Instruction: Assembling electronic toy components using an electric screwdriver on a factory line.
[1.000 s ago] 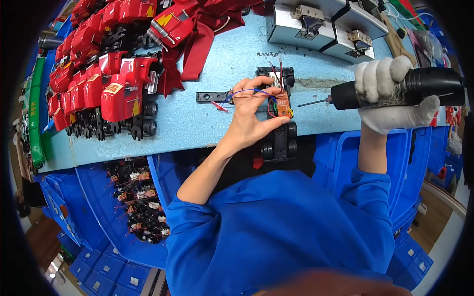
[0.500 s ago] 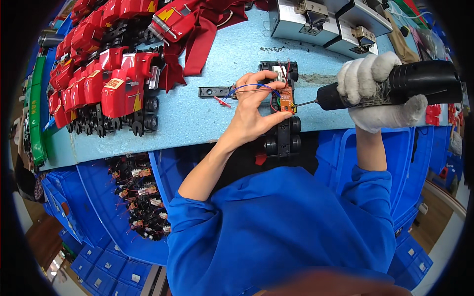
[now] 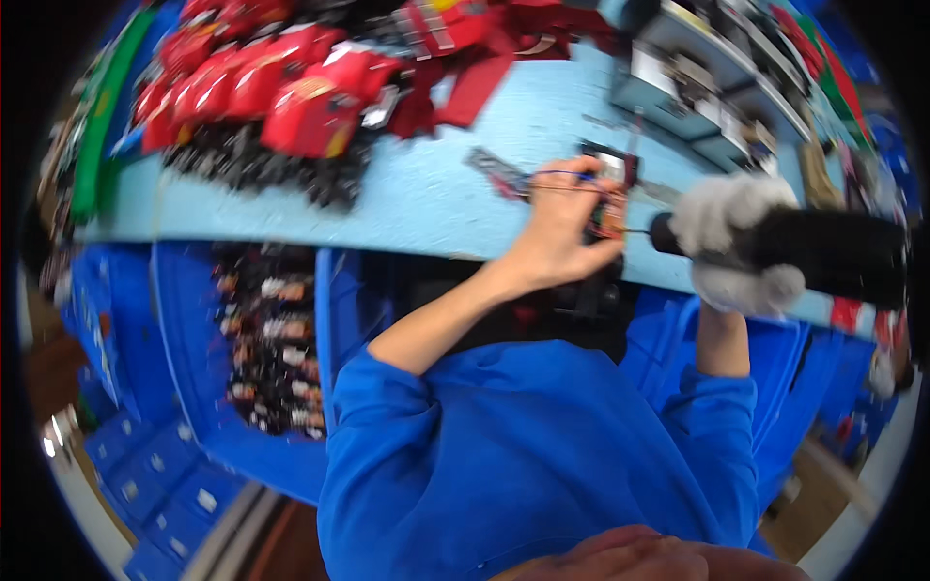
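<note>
My bare left hand [image 3: 554, 234] is closed around an orange circuit board [image 3: 612, 211] on a black toy truck chassis [image 3: 626, 167] at the table's front edge. Blue and red wires loop over its fingers. In a white knit glove, my right hand [image 3: 728, 237] grips a black power screwdriver [image 3: 833, 250] held level. Its thin bit points left and reaches the board's right edge; blur hides whether it touches a screw. A dark flat bar [image 3: 496, 172] lies just left of the chassis.
Rows of red toy truck cabs [image 3: 315, 114] cover the light blue table [image 3: 417, 198] at left. Metal boxes with latches [image 3: 678, 82] stand at the back right. Below the front edge, a blue bin [image 3: 179, 387] holds several wired chassis parts [image 3: 281, 349].
The whole view has swung and blurred, so the table and both hands sit differently in it. Both hands keep their holds, with the screwdriver bit still at the board.
</note>
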Demonstrator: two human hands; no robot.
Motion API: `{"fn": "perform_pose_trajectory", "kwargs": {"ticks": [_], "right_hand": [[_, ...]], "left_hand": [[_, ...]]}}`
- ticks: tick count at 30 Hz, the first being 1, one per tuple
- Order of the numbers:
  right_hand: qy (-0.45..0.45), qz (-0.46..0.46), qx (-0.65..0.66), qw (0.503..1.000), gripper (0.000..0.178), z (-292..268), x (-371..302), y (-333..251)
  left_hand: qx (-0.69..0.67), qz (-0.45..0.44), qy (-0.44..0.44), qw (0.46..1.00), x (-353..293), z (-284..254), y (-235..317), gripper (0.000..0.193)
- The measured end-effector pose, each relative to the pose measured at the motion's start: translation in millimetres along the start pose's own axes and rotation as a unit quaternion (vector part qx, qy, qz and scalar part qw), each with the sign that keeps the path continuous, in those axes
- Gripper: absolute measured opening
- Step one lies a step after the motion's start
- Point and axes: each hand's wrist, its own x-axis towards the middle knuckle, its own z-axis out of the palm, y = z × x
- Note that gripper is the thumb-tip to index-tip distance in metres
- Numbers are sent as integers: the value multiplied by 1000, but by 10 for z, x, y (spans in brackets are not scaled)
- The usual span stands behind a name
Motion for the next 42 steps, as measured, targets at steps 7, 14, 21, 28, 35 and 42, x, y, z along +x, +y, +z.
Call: {"fn": "perform_pose_trajectory", "kwargs": {"ticks": [7, 14, 21, 28, 35, 42], "right_hand": [[-44, -197, -19, 979, 70, -436, -286, 57], [308, -31, 45, 950, 52, -903, -308, -113], [507, 176, 9, 844, 31, -2165, -410, 573], [476, 201, 24, 856, 22, -2433, -707, 847], [425, 225, 43, 876, 45, -2155, -877, 615], [321, 176, -227, 903, 41, -2112, -1126, 605]], "left_hand": [[17, -111, 72, 991, -101, 432, 289, 73], [-69, -143, 71, 985, -501, -359, 258, 71], [102, -150, 233, 955, -1568, -1835, 353, 62], [367, -334, 495, 713, -2979, -2469, 252, 59], [323, -566, 432, 624, -4325, -2238, -486, 58], [360, -709, -43, 605, -3325, -2477, 66, 52]]}}
